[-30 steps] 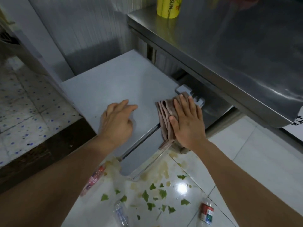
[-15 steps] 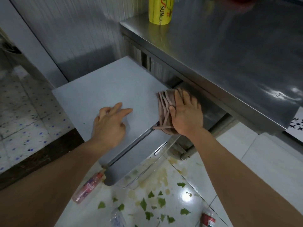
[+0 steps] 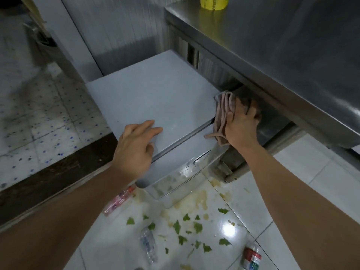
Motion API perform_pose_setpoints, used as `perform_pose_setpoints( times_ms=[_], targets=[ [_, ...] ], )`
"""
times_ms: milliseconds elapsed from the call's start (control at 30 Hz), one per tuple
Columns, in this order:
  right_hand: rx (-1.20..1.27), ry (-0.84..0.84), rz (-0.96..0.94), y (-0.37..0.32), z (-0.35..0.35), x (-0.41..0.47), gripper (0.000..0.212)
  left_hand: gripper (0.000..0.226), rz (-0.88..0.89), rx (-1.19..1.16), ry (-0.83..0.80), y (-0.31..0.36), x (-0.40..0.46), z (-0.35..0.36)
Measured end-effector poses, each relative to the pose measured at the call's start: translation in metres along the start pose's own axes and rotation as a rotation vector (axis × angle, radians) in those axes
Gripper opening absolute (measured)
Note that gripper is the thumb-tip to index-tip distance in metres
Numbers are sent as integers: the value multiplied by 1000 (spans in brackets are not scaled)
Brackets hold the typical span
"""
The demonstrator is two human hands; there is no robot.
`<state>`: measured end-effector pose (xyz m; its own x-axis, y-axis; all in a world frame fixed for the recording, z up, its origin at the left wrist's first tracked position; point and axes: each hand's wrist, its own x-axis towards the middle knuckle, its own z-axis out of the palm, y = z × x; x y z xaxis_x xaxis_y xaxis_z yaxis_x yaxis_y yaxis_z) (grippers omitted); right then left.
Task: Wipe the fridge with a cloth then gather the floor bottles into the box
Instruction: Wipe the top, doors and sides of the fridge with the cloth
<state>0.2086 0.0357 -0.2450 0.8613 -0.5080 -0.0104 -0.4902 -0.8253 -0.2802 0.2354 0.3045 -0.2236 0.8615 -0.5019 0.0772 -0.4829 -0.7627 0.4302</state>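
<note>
Fridge point(image 3: 155, 98) top: right hand point(image 3: 240, 126) grip presses cloth point(image 3: 222, 114); left hand point(image 3: 136, 145) flat; labels unreadable.

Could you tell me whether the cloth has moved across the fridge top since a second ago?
Yes: the cloth slid from the front edge toward the fridge top's right rear corner.

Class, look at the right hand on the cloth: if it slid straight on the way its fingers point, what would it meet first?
Probably the steel counter: the right hand, pressing the cloth on the fridge corner, points into the dark gap beneath its edge. Depth there is unclear.
</note>
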Motion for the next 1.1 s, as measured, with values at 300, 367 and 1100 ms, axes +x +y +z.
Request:
perform_pose_setpoints(
  times_ms=[300, 367, 1100],
  targets=[
    [-340, 31, -284, -18, 7, -50, 75, 48, 34, -106, 31, -22, -29, -21],
    [-240, 45, -231, -33, 17, -65, 64, 50, 35, -114, 28, -33, -36, -27],
    [-233, -114, -521, -162, 43, -146, 61, 58, -166, -225, -32, -63, -76, -49]
  ],
)
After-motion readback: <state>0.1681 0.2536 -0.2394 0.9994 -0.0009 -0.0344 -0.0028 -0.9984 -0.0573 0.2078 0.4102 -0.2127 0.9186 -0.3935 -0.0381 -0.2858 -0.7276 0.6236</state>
